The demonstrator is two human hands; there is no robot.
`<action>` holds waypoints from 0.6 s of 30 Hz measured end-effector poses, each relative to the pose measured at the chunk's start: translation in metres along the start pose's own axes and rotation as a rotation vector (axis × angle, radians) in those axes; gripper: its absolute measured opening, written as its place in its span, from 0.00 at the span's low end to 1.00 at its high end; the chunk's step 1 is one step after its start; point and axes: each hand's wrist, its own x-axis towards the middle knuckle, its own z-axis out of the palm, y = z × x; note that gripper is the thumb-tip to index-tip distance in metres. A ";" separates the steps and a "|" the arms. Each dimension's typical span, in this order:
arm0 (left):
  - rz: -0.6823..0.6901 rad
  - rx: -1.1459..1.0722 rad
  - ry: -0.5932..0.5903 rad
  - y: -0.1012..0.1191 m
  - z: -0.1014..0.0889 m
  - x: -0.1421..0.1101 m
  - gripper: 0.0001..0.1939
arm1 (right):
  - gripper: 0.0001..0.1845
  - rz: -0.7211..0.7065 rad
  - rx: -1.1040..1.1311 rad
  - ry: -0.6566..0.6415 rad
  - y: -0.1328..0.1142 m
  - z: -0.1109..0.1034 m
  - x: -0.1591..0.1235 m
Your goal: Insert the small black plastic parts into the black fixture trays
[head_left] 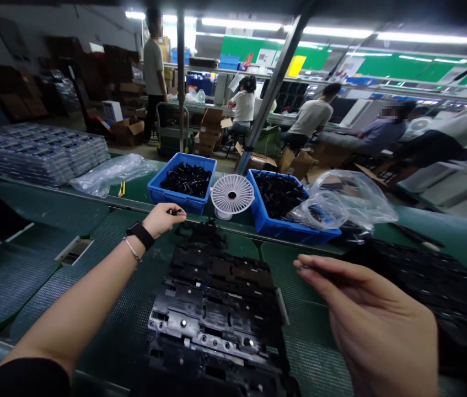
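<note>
My left hand (161, 219) reaches over the far side of the belt, its fingertips pinching a small black plastic part (174, 212). My right hand (365, 311) hovers above the green mat, finger and thumb closed on a thin dark piece (308, 267) that is too small to identify. Between my hands lies a stack of black moulded plastic frames (212, 309) with metal inserts. Neither hand touches that stack. A blue plastic bin (186, 204) full of small black parts stands just beyond my left hand.
A second blue bin (277, 215) holds similar parts, partly under a clear plastic bag (343, 201). A small white fan (232, 194) stands between the bins. More black frames (423, 292) lie at right, wrapped trays (38, 154) at left, and co-workers sit beyond.
</note>
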 end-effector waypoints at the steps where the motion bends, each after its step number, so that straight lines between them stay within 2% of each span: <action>1: -0.024 0.062 0.008 -0.014 0.003 0.007 0.14 | 0.12 0.025 -0.014 0.000 0.005 -0.003 0.001; 5: -0.099 0.226 0.066 -0.056 0.020 0.023 0.12 | 0.14 0.089 -0.033 -0.004 0.020 -0.011 0.002; 9: -0.140 0.344 0.118 -0.075 0.032 0.032 0.12 | 0.15 0.093 -0.053 -0.004 0.022 -0.010 0.004; 14: -0.102 0.406 0.153 -0.076 0.030 0.032 0.05 | 0.15 0.079 -0.044 -0.024 0.013 -0.007 0.005; 18: -0.018 0.394 0.211 -0.053 0.011 0.021 0.07 | 0.13 0.068 -0.017 -0.033 0.004 -0.003 0.005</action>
